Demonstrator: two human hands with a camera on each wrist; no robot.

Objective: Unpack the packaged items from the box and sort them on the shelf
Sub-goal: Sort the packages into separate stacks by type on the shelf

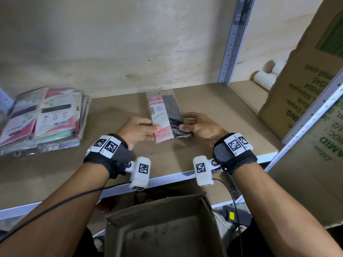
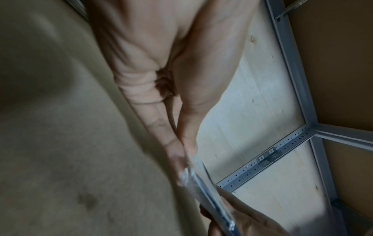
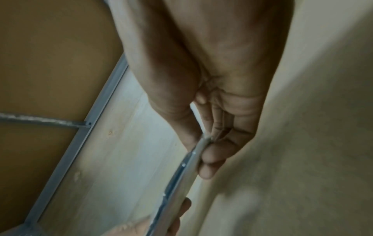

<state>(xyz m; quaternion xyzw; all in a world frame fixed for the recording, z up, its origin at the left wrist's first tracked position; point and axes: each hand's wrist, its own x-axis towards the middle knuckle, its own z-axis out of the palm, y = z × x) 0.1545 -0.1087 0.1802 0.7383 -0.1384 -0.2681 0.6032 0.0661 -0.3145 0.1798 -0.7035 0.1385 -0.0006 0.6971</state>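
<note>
A flat clear packet with a pink card and a black item inside lies over the middle of the brown shelf board. My left hand pinches its left edge and my right hand pinches its right edge, thumbs on top. The wrist views show the packet edge-on, held between thumb and fingers just above the board. A stack of similar packets lies at the shelf's left end. The open cardboard box stands below the shelf, in front of me.
A grey metal upright divides the shelf bays. A large printed cardboard carton leans at the right, with pale ribbed rolls behind it. A black device with a yellow sticker sits by the box.
</note>
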